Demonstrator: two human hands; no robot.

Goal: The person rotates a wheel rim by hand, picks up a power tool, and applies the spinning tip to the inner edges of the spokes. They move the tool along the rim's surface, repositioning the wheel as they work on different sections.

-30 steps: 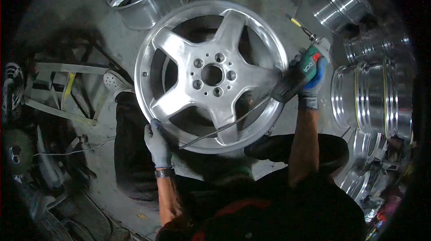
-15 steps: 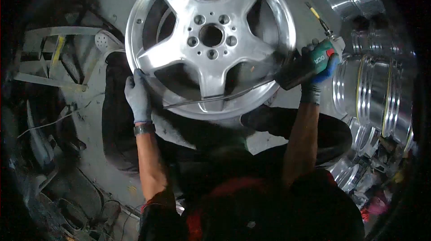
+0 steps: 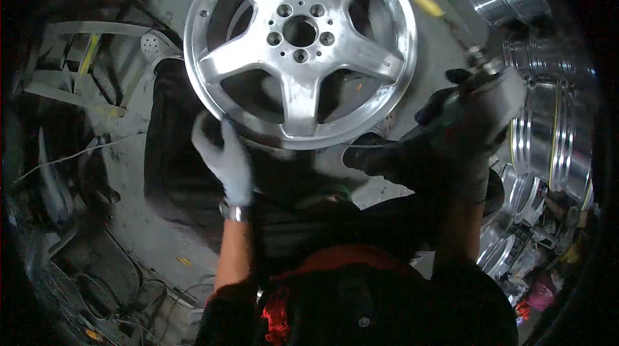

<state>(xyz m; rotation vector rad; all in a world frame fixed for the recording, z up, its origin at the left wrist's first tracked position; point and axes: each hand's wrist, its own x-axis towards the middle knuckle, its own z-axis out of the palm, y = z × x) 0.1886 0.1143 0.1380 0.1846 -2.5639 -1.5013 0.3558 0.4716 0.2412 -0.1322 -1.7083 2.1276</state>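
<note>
A silver five-spoke alloy wheel lies face up in front of me. My left hand, in a pale grey glove, has its fingertips right at the wheel's lower left edge, thumb and fingers spread with a dark gap between them. Off to the right of the wheel, my right hand grips a die grinder, blurred by motion. Its yellow tip points up and left, apart from the wheel's rim. Part of the gloved right hand is in shadow.
Polished wheel barrels are stacked along the right side, with mixed scraps below them. On the left stand a metal frame and dark parts on the floor. My crossed legs are close below the wheel.
The die grinder has swung right and turned away from the wheel. My left hand has moved along the rim toward its bottom, thumb and fingers now apart. The view has shifted slightly.
</note>
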